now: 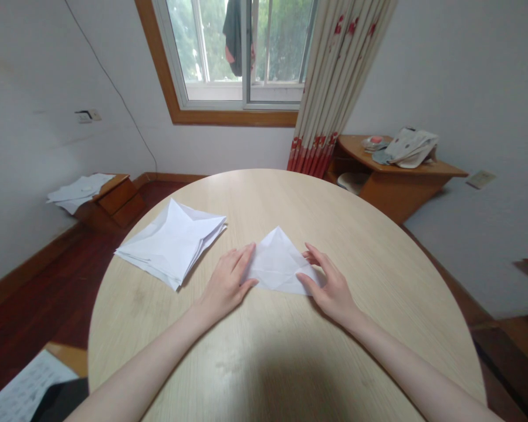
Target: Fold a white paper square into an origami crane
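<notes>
Touching folded paper [279, 261], hands [226, 281] [334, 290] either side, illegibly marked sheet [29, 384] lower left

On the desk [378, 281], a sheet of paper [277, 266] lies between the person's left hand [226, 276] and right hand [333, 286]. A paper stack [171, 243] sits left of it, toward the desk's edge. Behind the desk: window [273, 47] ahead, curtain [330, 88] at its right, then a cabinet [391, 190] with a bag [416, 146] on top. Left: a drawer unit [118, 202] bearing papers [79, 190].
</notes>
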A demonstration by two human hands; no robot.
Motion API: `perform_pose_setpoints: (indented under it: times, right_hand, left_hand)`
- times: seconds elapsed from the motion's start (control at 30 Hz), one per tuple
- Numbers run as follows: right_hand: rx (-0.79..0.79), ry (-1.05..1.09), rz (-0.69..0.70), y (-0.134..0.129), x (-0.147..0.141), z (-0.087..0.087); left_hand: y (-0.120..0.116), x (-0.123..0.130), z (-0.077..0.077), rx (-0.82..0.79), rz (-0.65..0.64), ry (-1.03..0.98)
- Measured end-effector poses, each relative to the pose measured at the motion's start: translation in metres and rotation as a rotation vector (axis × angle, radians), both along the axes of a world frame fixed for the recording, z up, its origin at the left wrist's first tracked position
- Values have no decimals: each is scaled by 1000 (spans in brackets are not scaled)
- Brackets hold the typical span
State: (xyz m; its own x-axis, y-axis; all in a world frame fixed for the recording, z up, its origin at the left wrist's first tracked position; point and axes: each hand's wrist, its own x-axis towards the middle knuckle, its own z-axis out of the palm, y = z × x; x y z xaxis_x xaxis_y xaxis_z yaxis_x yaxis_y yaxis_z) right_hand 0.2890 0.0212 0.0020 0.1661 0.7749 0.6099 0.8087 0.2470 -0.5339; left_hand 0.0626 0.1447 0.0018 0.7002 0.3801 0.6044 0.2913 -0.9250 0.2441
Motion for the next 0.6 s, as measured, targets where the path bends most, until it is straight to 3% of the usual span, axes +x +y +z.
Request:
perform_pose_setpoints:
  times: [0.13, 0.33, 0.47, 0.6]
  right_hand:
    - [116, -64, 79, -6, -4, 11]
    - [163, -172, 385, -13, -3, 30]
    - [67, -153, 528, -14, 3, 36]
    - [-145, -166, 477, -12, 11, 36]
  left_hand:
    - [-5, 1, 1, 8, -15, -99]
    - [-15, 1, 11, 72, -22, -192]
    - [-17, -1, 19, 124, -117, -204]
    - [-14, -2, 20, 100, -156, -162]
